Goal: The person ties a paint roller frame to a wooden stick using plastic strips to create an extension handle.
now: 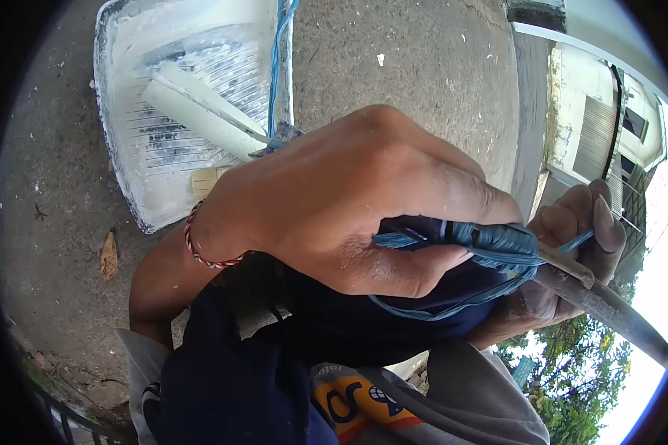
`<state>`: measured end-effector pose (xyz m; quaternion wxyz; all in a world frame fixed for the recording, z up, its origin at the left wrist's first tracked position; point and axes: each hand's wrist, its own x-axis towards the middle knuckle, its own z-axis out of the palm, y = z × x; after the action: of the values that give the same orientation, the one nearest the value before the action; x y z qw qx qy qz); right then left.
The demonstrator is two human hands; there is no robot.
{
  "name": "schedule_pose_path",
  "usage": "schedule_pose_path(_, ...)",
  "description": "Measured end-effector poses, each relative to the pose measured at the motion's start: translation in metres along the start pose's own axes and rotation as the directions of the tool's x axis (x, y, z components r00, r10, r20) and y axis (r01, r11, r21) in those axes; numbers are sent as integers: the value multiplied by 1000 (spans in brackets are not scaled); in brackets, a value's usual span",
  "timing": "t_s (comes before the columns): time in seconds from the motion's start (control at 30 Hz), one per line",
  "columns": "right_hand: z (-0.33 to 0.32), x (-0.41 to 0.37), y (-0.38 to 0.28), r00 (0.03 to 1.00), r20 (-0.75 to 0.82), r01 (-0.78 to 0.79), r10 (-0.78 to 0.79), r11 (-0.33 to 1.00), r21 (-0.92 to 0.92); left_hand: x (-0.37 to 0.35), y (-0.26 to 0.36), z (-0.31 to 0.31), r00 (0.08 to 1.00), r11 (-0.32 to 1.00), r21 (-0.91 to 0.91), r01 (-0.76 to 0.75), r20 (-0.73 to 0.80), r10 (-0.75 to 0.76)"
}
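My left hand (334,193), wearing a braided red-and-white bracelet (204,256), is closed around a dark handle, its thumb and fingers beside a lashing of blue plastic twine (497,243). The twine binds the handle to a grey-brown pole (616,311), and a loop of it hangs beneath. To the right, my right hand (571,230) is closed behind the pole, a taut strand of twine running to its fingers. A paint roller (200,111) lies on a paint-smeared white tray (115,111), its frame running under my left hand.
A flat brush (205,182) sits at the tray's near edge. Blue twine (277,67) trails over the tray's side. The concrete ground (59,185) holds a dry leaf (108,256). A building (583,126) stands at the right, with leafy branches (579,386) below it.
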<state>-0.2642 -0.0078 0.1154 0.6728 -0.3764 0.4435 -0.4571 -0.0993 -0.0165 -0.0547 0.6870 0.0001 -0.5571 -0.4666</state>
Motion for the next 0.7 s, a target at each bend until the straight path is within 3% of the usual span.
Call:
schedule_pose_path(0.1, 4, 5, 5, 999, -46, 15, -17, 999, -43, -3, 6, -4, 1000, 1000, 9, 17, -12, -16)
schedule_pose_path(0.17, 8, 15, 10, 998, -17, 44, -52, 948, -315, -4, 11, -9, 1000, 1000, 25, 17, -4, -17)
schedule_pose_path(0.2, 16, 16, 16, 992, -68, 59, -107, 861, -505, -7, 13, -11, 1000, 1000, 15, 15, -13, -15)
schedule_pose_path(0.27, 13, 27, 20, 1000, -13, -22, 17, 807, -590, -11, 22, -17, 1000, 1000, 23, 14, -21, -13)
schedule_pose_path(0.33, 21, 37, 24, 997, -27, -72, 72, 740, -669, -13, 32, -24, 985, 985, 51, 165, 38, -167)
schedule_pose_path(0.37, 27, 42, 26, 996, -40, -80, 74, 688, -721, -15, 32, -25, 986, 985, 61, 160, 42, -163)
schedule_pose_path(0.43, 25, 52, 32, 984, 42, -81, 172, 649, -756, -17, 33, -28, 996, 987, 152, 56, -82, -44)
schedule_pose_path(0.47, 24, 56, 37, 971, 89, -86, 222, 673, -735, -20, 45, -34, 986, 970, 178, 167, -33, -164)
schedule_pose_path(0.53, 28, 59, 44, 953, 146, -88, 265, 706, -703, -23, 48, -29, 980, 968, 156, 196, -69, -187)
schedule_pose_path(0.6, 33, 58, 48, 895, 62, -250, 442, 613, -750, -29, 49, -19, 941, 960, -16, 278, -197, -276)
schedule_pose_path(0.63, 36, 57, 49, 896, 70, -242, 438, 616, -750, -27, 50, -18, 942, 961, -8, 275, -196, -271)
schedule_pose_path(0.7, 39, 56, 52, 878, -22, -343, 478, 598, -725, -24, 49, -20, 969, 986, 42, 160, -196, -149)
